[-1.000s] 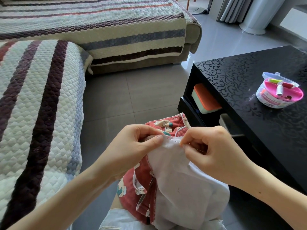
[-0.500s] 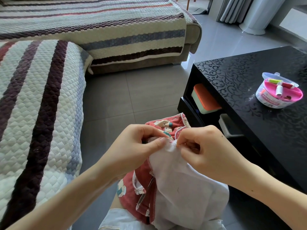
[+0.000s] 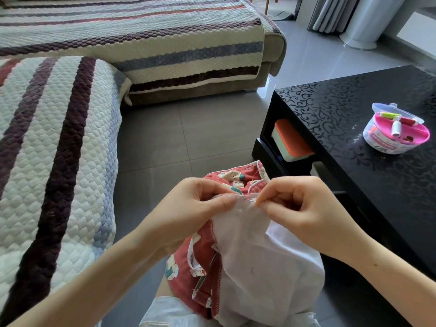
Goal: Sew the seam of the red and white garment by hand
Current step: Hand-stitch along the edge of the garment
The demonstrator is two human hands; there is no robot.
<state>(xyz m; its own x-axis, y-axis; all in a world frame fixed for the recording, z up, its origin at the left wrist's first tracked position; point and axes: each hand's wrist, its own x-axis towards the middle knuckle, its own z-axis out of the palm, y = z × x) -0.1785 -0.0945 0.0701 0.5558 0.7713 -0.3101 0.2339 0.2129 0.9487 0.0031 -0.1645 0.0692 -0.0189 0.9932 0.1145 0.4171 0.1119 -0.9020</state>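
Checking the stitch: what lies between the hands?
Head view: the white seam edge of the garment and a needle pinched by the right hand; the left hand grips the cloth.

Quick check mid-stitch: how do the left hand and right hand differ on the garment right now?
The left hand pinches the garment at its folded white edge, thumb stretched along it; the right hand pinches the needle at that edge. The right hand's fingers curl tighter than the left hand's. Both work the same top edge, close together.
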